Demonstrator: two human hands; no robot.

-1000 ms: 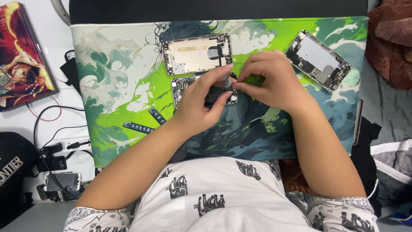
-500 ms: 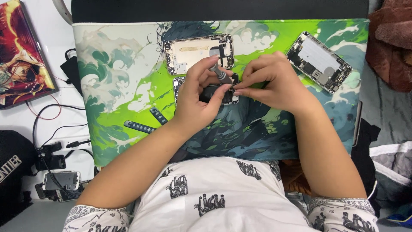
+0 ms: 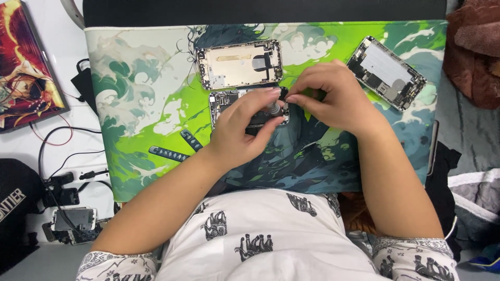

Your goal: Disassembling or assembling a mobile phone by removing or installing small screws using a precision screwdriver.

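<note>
Green-and-teal printed mat (image 3: 130, 93) covers the table. At frame centre, the left hand (image 3: 245, 130) pinches a small screwdriver (image 3: 272, 108) over an opened phone (image 3: 229, 101); the right hand (image 3: 333, 96) pinches its edge. Probably light, stiff, fragile: best held by its frame.

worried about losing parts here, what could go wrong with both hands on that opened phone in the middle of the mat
1. The left hand holds a small screwdriver over the opened phone; a slip could scratch its exposed board.
2. The right hand pinches a small dark part; if dropped, it may vanish against the busy printed mat.
3. The phone housing lies close behind and could get knocked.
</note>
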